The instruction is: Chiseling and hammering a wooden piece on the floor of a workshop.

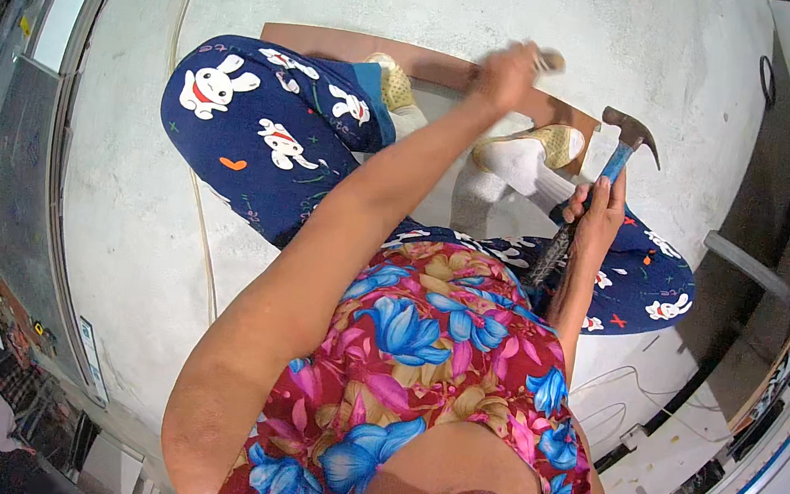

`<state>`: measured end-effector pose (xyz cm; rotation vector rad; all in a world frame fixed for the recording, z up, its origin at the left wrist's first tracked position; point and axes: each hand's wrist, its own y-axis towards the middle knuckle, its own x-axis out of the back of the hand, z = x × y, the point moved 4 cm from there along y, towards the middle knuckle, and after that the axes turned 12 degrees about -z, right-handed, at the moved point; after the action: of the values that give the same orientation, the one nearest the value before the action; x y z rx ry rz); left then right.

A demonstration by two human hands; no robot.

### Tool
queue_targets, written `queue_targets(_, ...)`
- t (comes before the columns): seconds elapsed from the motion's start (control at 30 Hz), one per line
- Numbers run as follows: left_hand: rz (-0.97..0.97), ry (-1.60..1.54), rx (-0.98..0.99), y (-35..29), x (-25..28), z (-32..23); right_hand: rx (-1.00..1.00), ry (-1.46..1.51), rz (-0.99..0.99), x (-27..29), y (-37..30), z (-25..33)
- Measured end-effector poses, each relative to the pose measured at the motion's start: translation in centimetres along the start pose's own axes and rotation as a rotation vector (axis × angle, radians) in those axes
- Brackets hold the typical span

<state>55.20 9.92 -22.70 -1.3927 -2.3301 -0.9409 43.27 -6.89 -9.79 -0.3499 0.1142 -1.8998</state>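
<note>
My right hand [598, 213] is wrapped around the blue handle of a claw hammer [617, 163], its metal head pointing away from me above my right leg. Beside that wrist runs a dark mottled strip [552, 257]; I cannot tell whether it belongs to the handle. Stretched far forward, my left hand [508, 77] is closed, somewhat blurred, over the far edge of a brown board [323, 41]. A small, pale, rounded thing [548, 61] shows at its fingers, too smeared to name. The board lies flat on the floor beyond my feet.
I sit on a pale concrete floor [429, 4], legs folded, yellowish shoes [563, 145] against the board. A cable [203, 250] runs along the left. Thin wires [634, 377] and a grey pipe [751, 265] lie to the right. Dark metal framing [60, 190] stands at far left.
</note>
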Motion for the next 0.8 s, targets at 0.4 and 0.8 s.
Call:
queue_targets(0.4,-0.079,-0.405,0.426,7.1,7.2,6.5,0.073,0.080,-0.047,0.6,1.7,2.1)
queue_targets(0.8,0.029,-0.260,0.470,1.9,6.6,6.4,-0.021,0.198,-0.025,0.3,3.3,-1.8)
